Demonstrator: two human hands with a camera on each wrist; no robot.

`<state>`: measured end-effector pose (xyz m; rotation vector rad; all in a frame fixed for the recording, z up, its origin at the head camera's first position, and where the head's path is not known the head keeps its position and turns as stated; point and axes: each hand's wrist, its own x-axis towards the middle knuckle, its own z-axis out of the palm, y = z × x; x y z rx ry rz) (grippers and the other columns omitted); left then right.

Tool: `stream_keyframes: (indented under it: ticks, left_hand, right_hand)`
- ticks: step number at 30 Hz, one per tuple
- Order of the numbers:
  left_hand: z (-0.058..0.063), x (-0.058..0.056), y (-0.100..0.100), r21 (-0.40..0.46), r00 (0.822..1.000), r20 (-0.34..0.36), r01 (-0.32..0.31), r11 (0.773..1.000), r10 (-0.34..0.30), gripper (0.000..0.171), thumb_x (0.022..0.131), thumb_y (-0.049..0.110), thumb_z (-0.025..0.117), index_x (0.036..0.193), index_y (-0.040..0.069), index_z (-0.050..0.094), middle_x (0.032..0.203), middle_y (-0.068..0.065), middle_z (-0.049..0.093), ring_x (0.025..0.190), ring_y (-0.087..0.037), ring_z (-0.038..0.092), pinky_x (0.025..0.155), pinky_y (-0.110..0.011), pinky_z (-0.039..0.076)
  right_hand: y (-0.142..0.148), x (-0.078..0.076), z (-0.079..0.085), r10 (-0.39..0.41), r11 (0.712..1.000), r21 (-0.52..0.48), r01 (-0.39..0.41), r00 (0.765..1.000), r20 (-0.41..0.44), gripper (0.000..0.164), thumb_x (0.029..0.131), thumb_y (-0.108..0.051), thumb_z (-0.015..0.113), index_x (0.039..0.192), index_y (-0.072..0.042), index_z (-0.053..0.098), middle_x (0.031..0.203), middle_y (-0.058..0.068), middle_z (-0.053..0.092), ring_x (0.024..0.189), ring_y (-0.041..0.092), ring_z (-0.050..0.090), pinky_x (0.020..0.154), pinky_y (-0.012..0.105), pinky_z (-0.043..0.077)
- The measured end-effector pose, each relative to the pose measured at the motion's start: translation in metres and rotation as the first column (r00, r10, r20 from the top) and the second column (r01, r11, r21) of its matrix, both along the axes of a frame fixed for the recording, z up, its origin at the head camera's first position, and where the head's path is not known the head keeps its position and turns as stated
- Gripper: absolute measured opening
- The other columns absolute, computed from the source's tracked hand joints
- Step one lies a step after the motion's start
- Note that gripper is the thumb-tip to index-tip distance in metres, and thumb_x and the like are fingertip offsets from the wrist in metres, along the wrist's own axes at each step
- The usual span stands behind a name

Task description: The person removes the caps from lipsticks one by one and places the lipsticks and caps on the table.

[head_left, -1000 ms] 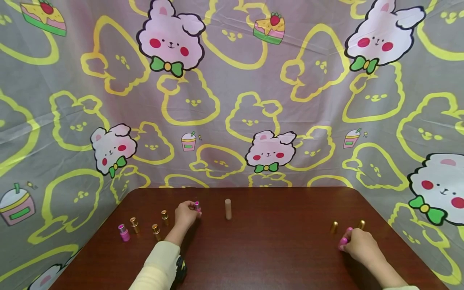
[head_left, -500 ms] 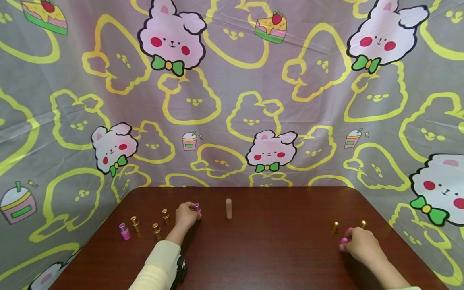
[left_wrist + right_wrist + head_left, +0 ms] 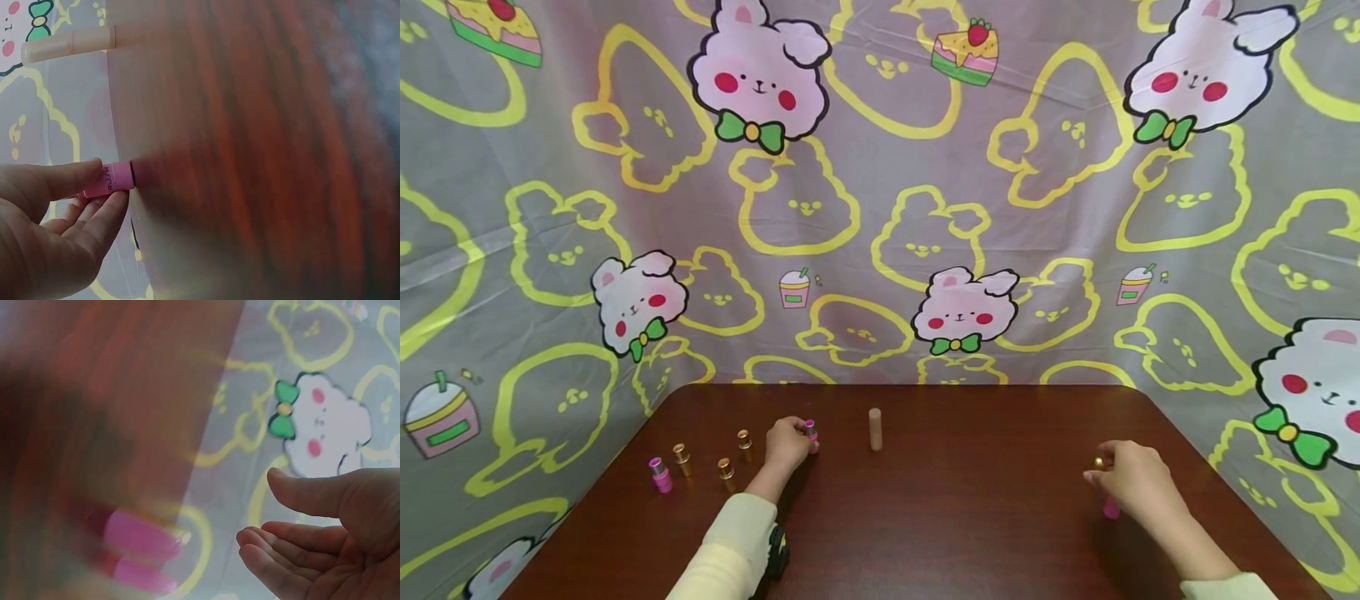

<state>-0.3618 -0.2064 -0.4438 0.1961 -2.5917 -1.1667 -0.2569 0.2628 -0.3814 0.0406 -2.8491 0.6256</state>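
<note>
My left hand [image 3: 786,446] pinches a small pink lipstick tube [image 3: 112,179] between thumb and fingers; dark lettering runs along its side. The tube stands upright on the brown table, its silver and pink top visible in the head view. At the right, my right hand [image 3: 1138,479] reaches over the table with thumb and fingers apart, and nothing lies between them in the right wrist view. A gold cap [image 3: 1098,462] shows at its fingertips in the head view. Below the hand a pink cap [image 3: 1111,507] is partly hidden; two pink caps [image 3: 140,534] appear blurred in the right wrist view.
On the left of the table [image 3: 955,517] stand several gold lipstick tubes [image 3: 726,473] and another pink tube [image 3: 660,475]. A beige tube [image 3: 876,430] is upright right of my left hand. A patterned curtain [image 3: 925,208] surrounds the table's back and sides.
My right hand has left the pink caps and moved slightly up and left to the gold cap. The left hand stays at the pink lipstick tube.
</note>
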Motion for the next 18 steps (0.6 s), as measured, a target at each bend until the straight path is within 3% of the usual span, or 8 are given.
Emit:
stream_keyframes:
  ticks: [8, 18]
  left_hand:
    - [-0.001, -0.001, -0.003, -0.025, 1.000, -0.008, -0.010, 1.000, 0.009, 0.023, 0.062, 0.002, 0.087, 0.077, 0.000, 0.070, 0.076, -0.010, 0.068, 0.079, -0.031, 0.061, 0.073, -0.043, 0.050]
    - [0.000, 0.001, -0.002, -0.037, 0.999, -0.030, 0.017, 0.999, -0.018, 0.019, 0.063, 0.000, 0.085, 0.076, -0.001, 0.071, 0.073, -0.008, 0.068, 0.070, -0.024, 0.059, 0.063, -0.036, 0.050]
  right_hand:
    - [-0.047, -0.011, 0.008, 0.073, 0.996, -0.055, -0.076, 0.996, -0.060, 0.040, 0.077, -0.012, 0.081, 0.103, 0.013, 0.065, 0.093, 0.024, 0.069, 0.086, 0.038, 0.066, 0.073, 0.051, 0.052]
    - [-0.110, -0.035, -0.003, 0.154, 0.968, -0.186, -0.166, 0.985, -0.080, 0.034, 0.078, -0.009, 0.080, 0.104, 0.009, 0.068, 0.097, 0.020, 0.070, 0.086, 0.033, 0.067, 0.072, 0.045, 0.055]
